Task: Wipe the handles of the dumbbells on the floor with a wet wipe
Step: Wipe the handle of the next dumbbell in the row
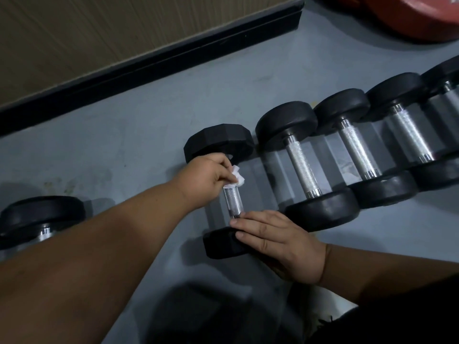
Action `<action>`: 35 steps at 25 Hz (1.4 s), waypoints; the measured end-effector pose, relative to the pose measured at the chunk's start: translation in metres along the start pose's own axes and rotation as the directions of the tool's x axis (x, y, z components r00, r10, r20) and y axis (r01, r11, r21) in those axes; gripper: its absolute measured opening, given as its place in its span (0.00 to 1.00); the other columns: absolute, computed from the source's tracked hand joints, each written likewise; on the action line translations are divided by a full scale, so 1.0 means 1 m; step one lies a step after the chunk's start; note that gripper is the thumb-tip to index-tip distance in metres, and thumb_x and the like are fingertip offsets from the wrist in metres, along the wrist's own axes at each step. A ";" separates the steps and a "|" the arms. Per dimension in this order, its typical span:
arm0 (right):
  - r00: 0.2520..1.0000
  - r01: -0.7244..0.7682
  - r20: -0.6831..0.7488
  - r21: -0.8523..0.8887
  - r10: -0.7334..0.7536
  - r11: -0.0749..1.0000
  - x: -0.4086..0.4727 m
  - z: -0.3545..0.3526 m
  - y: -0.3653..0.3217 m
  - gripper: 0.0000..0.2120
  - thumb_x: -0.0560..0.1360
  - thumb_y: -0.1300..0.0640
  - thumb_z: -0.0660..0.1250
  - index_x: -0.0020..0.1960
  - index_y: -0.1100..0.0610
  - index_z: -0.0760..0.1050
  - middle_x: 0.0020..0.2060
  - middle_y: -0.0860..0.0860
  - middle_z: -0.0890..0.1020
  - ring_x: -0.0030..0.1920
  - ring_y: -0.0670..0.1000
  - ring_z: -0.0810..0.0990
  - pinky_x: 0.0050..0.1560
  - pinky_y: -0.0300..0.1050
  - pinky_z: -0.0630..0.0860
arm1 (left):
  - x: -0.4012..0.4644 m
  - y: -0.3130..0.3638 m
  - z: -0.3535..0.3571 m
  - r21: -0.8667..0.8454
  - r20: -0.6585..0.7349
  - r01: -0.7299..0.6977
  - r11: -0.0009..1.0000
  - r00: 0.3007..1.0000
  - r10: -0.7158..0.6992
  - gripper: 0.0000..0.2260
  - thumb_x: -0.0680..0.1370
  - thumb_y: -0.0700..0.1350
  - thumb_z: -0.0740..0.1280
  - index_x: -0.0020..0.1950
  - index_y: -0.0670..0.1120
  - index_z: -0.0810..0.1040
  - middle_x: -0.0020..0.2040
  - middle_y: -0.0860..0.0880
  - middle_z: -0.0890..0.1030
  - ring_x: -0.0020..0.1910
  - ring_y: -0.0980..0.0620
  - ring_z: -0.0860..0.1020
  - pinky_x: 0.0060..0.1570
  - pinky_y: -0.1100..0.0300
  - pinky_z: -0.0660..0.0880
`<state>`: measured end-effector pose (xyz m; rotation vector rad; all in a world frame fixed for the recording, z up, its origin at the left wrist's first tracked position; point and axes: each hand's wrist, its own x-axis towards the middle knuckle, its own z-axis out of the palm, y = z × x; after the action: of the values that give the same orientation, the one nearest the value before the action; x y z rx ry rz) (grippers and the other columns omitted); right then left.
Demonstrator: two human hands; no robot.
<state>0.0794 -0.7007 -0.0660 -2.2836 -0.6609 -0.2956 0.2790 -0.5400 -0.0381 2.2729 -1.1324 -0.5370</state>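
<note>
Gripping wet wipe (236,178) on dumbbell handle (233,202).

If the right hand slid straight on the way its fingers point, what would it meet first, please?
Probably nothing close: the right hand lies flat on the hex dumbbell, fingers pointing left; beyond lies bare floor, then the far-left dumbbell.

The left hand (206,177) pinches a white wipe (236,180) against the far end of a dumbbell's (218,150) metal handle (233,203). The right hand (275,240) lies flat on its near head (221,243), fingers straight. Beside it a row of dumbbells (310,160) runs rightward on the grey floor (124,150). Another dumbbell (37,219) lies at left; a red plate (409,16) sits top right.
</note>
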 end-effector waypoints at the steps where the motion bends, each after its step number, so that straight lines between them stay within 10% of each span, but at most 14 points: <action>1: 1.000 0.000 -0.002 0.000 0.000 1.000 0.000 -0.001 0.000 0.20 0.81 0.62 0.66 0.72 0.61 0.71 0.74 0.56 0.71 0.74 0.59 0.70 0.62 0.60 0.72 | 0.000 0.001 0.001 0.005 -0.019 0.009 1.000 1.000 -0.009 0.07 0.74 0.36 0.73 0.49 0.45 0.87 0.46 0.57 0.75 0.46 0.60 0.76 0.50 0.81 0.63; 11: 1.000 -0.007 -0.001 -0.002 0.007 1.000 -0.001 0.000 -0.001 0.23 0.79 0.62 0.69 0.73 0.59 0.69 0.74 0.55 0.72 0.75 0.58 0.69 0.63 0.59 0.72 | -0.035 0.024 0.011 -0.040 0.269 -0.135 0.990 0.953 0.141 0.07 0.71 0.37 0.72 0.45 0.47 0.86 0.42 0.53 0.77 0.41 0.57 0.76 0.40 0.67 0.70; 21: 1.000 -0.007 0.004 0.007 0.007 1.000 0.001 -0.002 -0.002 0.18 0.79 0.63 0.67 0.69 0.63 0.76 0.73 0.56 0.73 0.73 0.59 0.72 0.61 0.60 0.73 | 0.002 0.017 0.008 0.039 -0.137 0.130 0.991 0.983 -0.123 0.07 0.73 0.37 0.72 0.48 0.45 0.87 0.43 0.50 0.79 0.44 0.50 0.79 0.48 0.62 0.75; 31: 0.999 -0.018 0.037 -0.004 0.018 1.000 -0.002 -0.006 -0.002 0.27 0.74 0.66 0.72 0.72 0.60 0.72 0.74 0.55 0.72 0.74 0.59 0.70 0.63 0.59 0.73 | -0.030 0.043 0.013 -0.033 0.152 -0.055 0.998 0.987 0.059 0.07 0.73 0.39 0.71 0.48 0.47 0.87 0.41 0.50 0.82 0.45 0.53 0.79 0.49 0.61 0.75; 35: 1.000 0.000 0.025 -0.041 0.001 0.999 0.000 -0.001 -0.002 0.23 0.77 0.64 0.68 0.72 0.60 0.73 0.75 0.54 0.71 0.73 0.60 0.71 0.63 0.59 0.73 | -0.013 0.028 0.007 -0.009 0.008 0.049 0.999 0.999 -0.049 0.06 0.73 0.39 0.72 0.47 0.46 0.87 0.44 0.48 0.83 0.47 0.49 0.80 0.53 0.61 0.75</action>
<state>0.0788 -0.7004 -0.0642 -2.3302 -0.6734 -0.2833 0.2511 -0.5450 -0.0247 2.2972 -1.0785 -0.5698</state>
